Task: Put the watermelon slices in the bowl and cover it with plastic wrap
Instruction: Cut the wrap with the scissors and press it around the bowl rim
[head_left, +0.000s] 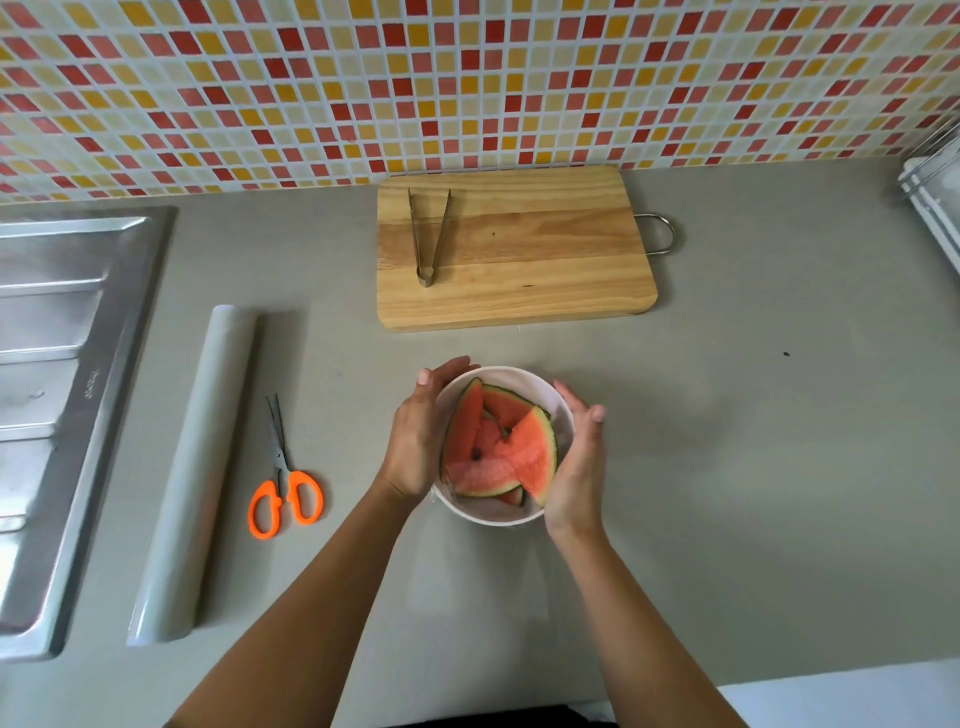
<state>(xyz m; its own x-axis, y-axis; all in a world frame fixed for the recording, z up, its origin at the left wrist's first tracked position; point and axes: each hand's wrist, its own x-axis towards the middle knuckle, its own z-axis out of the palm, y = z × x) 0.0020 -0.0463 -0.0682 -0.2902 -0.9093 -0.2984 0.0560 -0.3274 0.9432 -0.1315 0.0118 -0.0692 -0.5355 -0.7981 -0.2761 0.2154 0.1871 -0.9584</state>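
Observation:
A white bowl stands on the grey counter near the middle, with several red watermelon slices with green rinds inside. A thin clear film looks stretched over the bowl's top, and a faint sheet of it trails toward me on the counter. My left hand cups the bowl's left side with its fingers curled around the far rim. On the opposite wall, my right hand presses flat with fingers extended. The plastic wrap roll lies lengthwise at the left.
Orange-handled scissors lie between the roll and the bowl. A wooden cutting board with metal tongs sits behind the bowl by the tiled wall. A steel sink drainer fills the left edge. A white rack stands far right.

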